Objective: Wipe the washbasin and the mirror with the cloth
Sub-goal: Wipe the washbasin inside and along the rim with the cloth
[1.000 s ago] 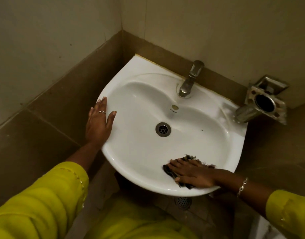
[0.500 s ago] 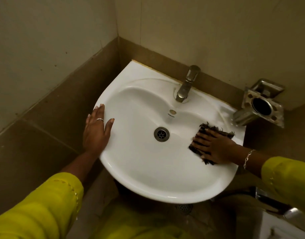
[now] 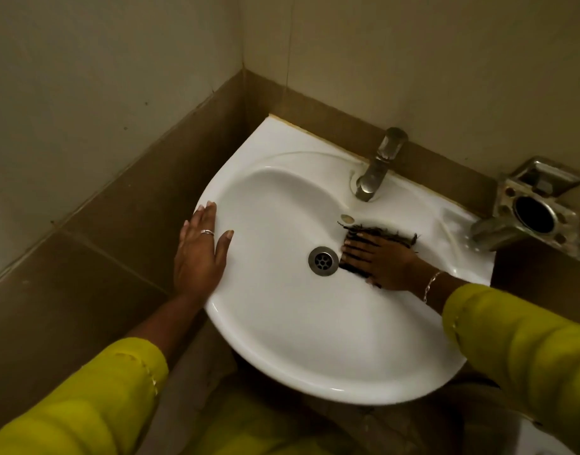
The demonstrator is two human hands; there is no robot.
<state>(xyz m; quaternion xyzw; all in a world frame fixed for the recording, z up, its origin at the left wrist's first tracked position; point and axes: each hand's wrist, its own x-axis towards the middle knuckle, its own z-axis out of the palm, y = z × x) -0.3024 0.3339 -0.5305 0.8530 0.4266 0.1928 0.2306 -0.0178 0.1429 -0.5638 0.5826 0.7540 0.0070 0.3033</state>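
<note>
Right of the drain, my right hand presses flat on the cloth, fingers straight, pointing drainward; its frayed edge faces the tap. Left hand lies flat on the washbasin rim.

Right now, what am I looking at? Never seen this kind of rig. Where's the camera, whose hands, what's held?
There is no machine here: a person works with two bare hands. The picture comes from a wide-angle camera worn on their head, looking forward and down, so both arms enter from the bottom edge. The white washbasin sits in a tiled corner, with a tap at its back, a drain in the bowl and a metal holder on the wall to its right. The left hand lies flat on the left rim. The right hand presses a dark, frayed cloth against the bowl just right of the drain, fingers straight. No mirror shows in this view.
</note>
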